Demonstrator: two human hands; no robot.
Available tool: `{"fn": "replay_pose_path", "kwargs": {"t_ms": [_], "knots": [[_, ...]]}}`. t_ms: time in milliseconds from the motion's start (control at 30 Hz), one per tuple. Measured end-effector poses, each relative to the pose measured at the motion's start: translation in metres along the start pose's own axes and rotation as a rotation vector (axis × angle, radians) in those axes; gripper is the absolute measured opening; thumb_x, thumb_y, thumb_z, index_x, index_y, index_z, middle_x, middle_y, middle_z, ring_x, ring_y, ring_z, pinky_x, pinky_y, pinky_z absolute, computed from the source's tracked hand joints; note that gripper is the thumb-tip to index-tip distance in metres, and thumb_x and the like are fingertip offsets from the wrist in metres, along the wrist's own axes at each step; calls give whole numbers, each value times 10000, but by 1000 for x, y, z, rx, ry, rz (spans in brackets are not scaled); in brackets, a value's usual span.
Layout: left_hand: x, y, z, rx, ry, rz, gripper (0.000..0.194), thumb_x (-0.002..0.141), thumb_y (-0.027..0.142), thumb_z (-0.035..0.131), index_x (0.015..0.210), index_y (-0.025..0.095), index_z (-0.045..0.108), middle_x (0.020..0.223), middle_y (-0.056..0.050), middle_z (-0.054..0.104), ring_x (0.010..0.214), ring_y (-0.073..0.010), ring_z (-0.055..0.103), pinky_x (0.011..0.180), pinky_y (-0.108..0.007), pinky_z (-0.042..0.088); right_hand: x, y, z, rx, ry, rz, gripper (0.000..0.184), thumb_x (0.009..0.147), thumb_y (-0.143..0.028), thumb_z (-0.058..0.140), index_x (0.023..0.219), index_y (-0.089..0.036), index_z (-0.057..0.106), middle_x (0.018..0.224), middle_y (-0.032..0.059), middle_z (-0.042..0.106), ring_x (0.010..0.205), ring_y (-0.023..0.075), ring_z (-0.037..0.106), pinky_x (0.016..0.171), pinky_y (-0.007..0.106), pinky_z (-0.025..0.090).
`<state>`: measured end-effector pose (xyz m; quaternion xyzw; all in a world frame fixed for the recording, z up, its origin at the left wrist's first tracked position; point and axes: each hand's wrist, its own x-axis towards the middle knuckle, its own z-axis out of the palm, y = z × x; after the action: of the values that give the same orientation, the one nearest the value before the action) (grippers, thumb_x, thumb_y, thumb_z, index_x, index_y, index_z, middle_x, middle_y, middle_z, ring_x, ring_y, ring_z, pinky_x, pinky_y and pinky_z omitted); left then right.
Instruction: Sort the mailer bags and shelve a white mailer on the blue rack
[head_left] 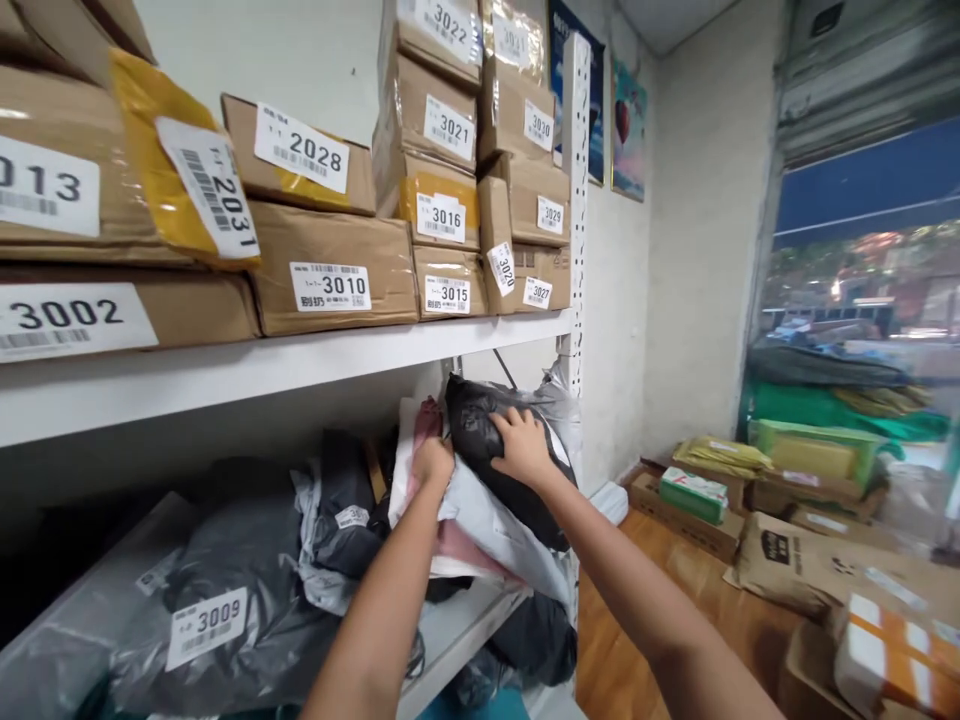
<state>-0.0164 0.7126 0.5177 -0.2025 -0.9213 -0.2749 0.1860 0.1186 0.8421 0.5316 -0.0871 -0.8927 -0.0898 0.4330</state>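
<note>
On the right end of the lower shelf, my left hand point(433, 462) is closed on the upper edge of a white plastic mailing bag point(491, 515). Pink plastic point(457, 545) shows beside and beneath that bag. My right hand point(523, 447) lies on top of a black plastic parcel point(476, 415), its fingers spread over the surface. This black parcel leans against the white bag, and part of a white label shows at its right side. The fingertips of my left hand are partly hidden behind the hand.
Labelled cardboard boxes point(337, 245) stack on the upper shelf point(300, 375), just above my hands. Grey bagged parcels point(240, 560) fill the lower shelf to the left. A perforated upright post point(577, 230) stands at the right; beyond it, packages point(795, 560) lie on the wooden floor point(630, 610).
</note>
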Motion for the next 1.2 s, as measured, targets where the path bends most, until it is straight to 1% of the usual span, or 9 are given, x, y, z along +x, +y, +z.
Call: {"fn": "replay_pose_path", "kwargs": {"t_ms": [133,233,367,500,600,700,800,1000,1200], "knots": [[-11,-2,-12,-9,-15,-5,505,986,318,288,1170,145,725,1240,-177,709,1133,-298,673,834,-360,512,-16,-2,24,0,-26,-51,747,673,-351,752,1380,-228,544,1251,131,567,1142,359,467,997,535,376],[-27,0,-33,-2,-84,59,421,968,336,390,1055,149,757,1154,-181,738,1074,-301,692,832,-365,511,-32,15,19,88,-21,-114,760,679,-363,758,1395,-229,540,1197,115,566,1110,336,488,989,500,404],[-92,-23,-58,-61,0,265,405,980,473,433,1147,213,696,1198,-118,711,1155,-302,623,977,-422,472,-68,44,17,254,129,-112,1015,695,-536,794,1552,-242,336,1368,152,451,1253,354,448,1078,518,400],[-178,-69,-21,-478,503,579,248,970,275,521,1207,244,587,1147,-92,646,1120,-242,578,988,-416,462,-100,60,72,290,243,83,1374,571,-734,814,1606,-201,84,1574,228,218,1448,439,265,1152,630,322],[-213,-86,30,-476,680,638,268,881,155,602,1134,241,590,1020,-95,609,995,-253,574,920,-455,473,-104,68,122,295,348,49,1339,604,-714,806,1588,-209,52,1591,232,186,1490,424,213,1172,648,293],[-208,-78,66,-155,555,768,391,884,210,631,1258,320,594,1227,-105,640,1146,-313,545,1030,-571,389,-107,73,140,330,411,27,1243,652,-700,772,1573,-205,100,1564,221,236,1482,408,242,1182,640,285],[-181,-56,84,159,266,935,485,984,221,474,1431,410,495,1558,-17,472,1377,-329,421,1061,-592,356,-133,68,123,397,331,81,1160,706,-752,670,1580,-189,157,1626,200,123,1518,417,159,1215,637,213],[-143,-1,111,90,-220,845,543,1025,145,181,1476,178,481,1592,-95,420,1479,-247,350,1024,-483,426,-168,64,108,338,281,254,1175,760,-672,680,1598,-193,9,1642,204,76,1538,389,117,1214,621,230],[-137,32,123,135,-180,736,531,1001,80,210,1437,103,513,1578,-166,422,1507,-242,283,1125,-466,302,-110,102,135,390,278,122,1126,677,-591,765,1537,-161,181,1528,213,338,1451,356,324,1202,564,287]]}}
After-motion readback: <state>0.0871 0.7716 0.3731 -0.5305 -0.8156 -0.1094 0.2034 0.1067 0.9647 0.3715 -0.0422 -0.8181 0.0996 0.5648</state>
